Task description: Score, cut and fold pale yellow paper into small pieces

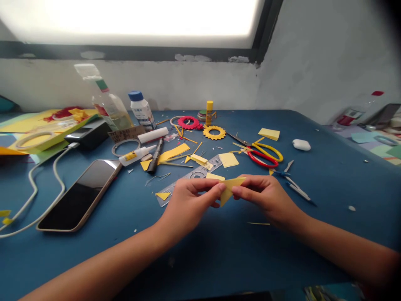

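Note:
A small folded piece of yellow paper, triangular in outline, is held up over the near middle of the table. My left hand pinches its left side between thumb and fingers. On its right side, my right hand grips it the same way. Just behind my hands lie a clear plastic ruler, partly hidden by my left hand, and a square of yellow paper. Scissors with red and yellow handles rest beyond my right hand, with a drawing compass beside them.
A phone with a white cable nearby lies to the left. Behind stand a bottle, a blue-capped bottle and a glue stick. A marker, paper scraps and a white earphone case are spread about.

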### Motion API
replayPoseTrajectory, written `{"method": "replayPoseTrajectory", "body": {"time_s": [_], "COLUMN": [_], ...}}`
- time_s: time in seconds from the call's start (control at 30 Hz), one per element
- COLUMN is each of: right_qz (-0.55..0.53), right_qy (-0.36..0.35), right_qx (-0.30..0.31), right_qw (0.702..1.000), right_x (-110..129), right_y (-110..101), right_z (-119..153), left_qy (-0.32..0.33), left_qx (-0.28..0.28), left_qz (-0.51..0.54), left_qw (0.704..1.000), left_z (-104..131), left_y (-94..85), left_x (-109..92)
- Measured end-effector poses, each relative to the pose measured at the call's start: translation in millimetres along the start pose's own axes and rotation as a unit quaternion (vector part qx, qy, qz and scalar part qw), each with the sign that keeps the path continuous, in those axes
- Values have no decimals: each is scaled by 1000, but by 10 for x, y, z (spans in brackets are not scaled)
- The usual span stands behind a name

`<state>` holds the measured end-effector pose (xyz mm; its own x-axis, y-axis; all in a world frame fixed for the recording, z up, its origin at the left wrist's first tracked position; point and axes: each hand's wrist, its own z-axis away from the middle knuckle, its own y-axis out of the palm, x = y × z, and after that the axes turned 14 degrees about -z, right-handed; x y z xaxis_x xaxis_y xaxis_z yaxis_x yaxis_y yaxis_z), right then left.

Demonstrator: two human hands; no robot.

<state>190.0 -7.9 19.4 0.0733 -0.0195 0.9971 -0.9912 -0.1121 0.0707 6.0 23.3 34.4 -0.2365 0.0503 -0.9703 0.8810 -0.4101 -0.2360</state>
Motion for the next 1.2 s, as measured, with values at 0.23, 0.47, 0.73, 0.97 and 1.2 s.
{"method": "replayPoseTrajectory", "body": {"time_s": [0.23,0.47,0.73,0.97,1.2], "right_qz": [-65,-209,-192,-107,-88], "right_qy": [-20,28,21,-7,-27], "right_qx": [-4,-97,-6,-10,-26], "right_qw": [998,973,981,994,995], "right_x": [-7,7,16,-3,24], "right_y": [19,14,32,55,0], "right_z": [-7,-62,-6,-7,-36], "left_qy": [24,11,24,19,-14], "left_qx": [2,-22,-10,45,108], "left_qz": [-22,-20,-28,-70,-51], "left_qw": [999,999,999,996,993], "left_z": [11,-6,-23,23,26], "left_y": [-18,-20,-28,7,-4], "left_x": [6,4,60,39,35]}}
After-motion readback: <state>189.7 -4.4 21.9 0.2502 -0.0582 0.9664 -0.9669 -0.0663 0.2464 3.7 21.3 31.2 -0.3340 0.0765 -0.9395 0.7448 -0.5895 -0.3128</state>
